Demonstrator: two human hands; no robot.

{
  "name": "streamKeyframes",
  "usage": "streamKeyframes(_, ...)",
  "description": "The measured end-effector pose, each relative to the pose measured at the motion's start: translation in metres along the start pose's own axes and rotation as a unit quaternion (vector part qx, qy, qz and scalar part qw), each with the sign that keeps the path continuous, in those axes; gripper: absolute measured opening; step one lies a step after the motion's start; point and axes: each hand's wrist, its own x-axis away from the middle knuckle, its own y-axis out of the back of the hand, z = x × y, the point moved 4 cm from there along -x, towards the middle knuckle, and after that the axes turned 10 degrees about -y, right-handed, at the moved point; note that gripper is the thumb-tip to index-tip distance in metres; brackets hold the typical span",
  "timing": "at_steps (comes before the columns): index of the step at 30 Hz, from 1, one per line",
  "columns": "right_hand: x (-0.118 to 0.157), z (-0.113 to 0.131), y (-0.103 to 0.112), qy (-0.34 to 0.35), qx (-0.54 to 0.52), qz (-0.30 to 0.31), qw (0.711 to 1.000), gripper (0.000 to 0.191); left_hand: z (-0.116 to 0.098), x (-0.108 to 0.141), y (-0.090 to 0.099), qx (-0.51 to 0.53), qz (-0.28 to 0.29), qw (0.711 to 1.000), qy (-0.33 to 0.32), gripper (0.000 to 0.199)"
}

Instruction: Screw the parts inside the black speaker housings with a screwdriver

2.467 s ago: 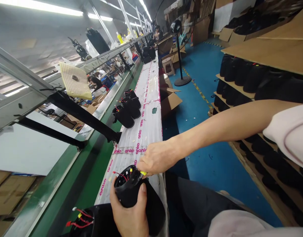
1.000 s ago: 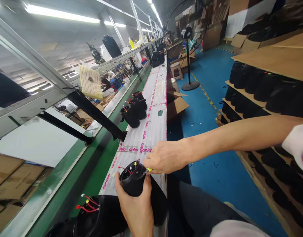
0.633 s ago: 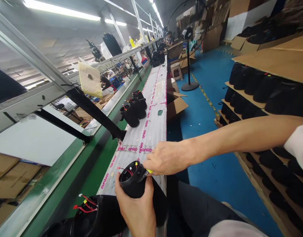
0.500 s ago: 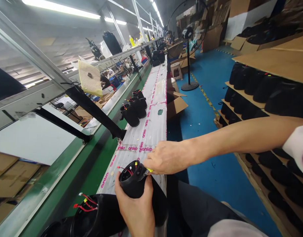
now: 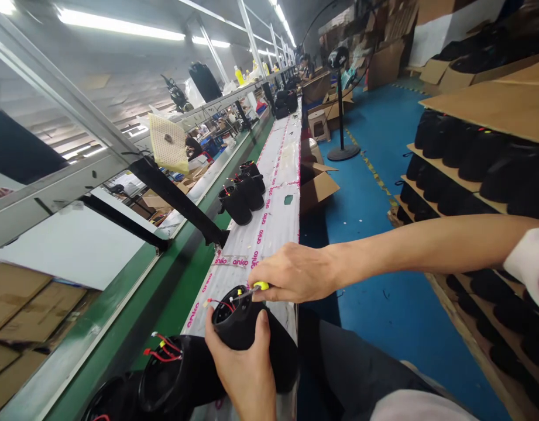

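My left hand (image 5: 247, 362) is wrapped round a black cylindrical housing (image 5: 273, 345), which lies tilted on the bench with its open end up. Thin red wires with small red, white and yellow connectors (image 5: 240, 292) stick out of that opening. In my right hand (image 5: 295, 273) is a small tool with a yellow handle (image 5: 261, 285) and a thin metal shaft or blade; its exact kind is unclear. The metal part reaches over the housing's rim. Beside my left hand lies another black housing (image 5: 199, 374) with wires at its mouth, and part of a further one (image 5: 115, 397).
Several black housings (image 5: 240, 204) stand farther along the bench (image 5: 273, 204), which is covered in printed film. A green strip (image 5: 181, 280) and a metal frame run on the left. A fan (image 5: 340, 105), cartons and stacked black parts (image 5: 484, 158) are on the right.
The yellow-handled tool has moved from the housing's outer side up over its rim, and more of the tool shows. My left hand keeps its hold. The camera view has shifted slightly.
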Motion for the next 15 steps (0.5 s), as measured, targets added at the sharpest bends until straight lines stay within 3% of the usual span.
streamKeyframes(5,-0.003,0.002,0.004,-0.030,-0.104,0.011,0.994,0.057,-0.011,0.004,0.000,-0.021,-0.069,0.997,-0.022,0.092)
streamKeyframes(9,-0.009,0.003,-0.006,-0.036,-0.104,0.056,0.992,0.047,-0.016,0.006,-0.008,-0.067,-0.050,0.994,-0.074,0.098)
streamKeyframes(11,-0.010,-0.002,-0.012,-0.044,-0.093,0.069,0.992,0.042,-0.012,0.008,-0.008,-0.035,-0.054,0.995,-0.081,0.102)
streamKeyframes(15,-0.009,-0.020,-0.018,-0.046,-0.144,0.078,0.985,0.044,0.007,0.012,-0.008,0.116,-0.051,0.992,-0.011,0.110)
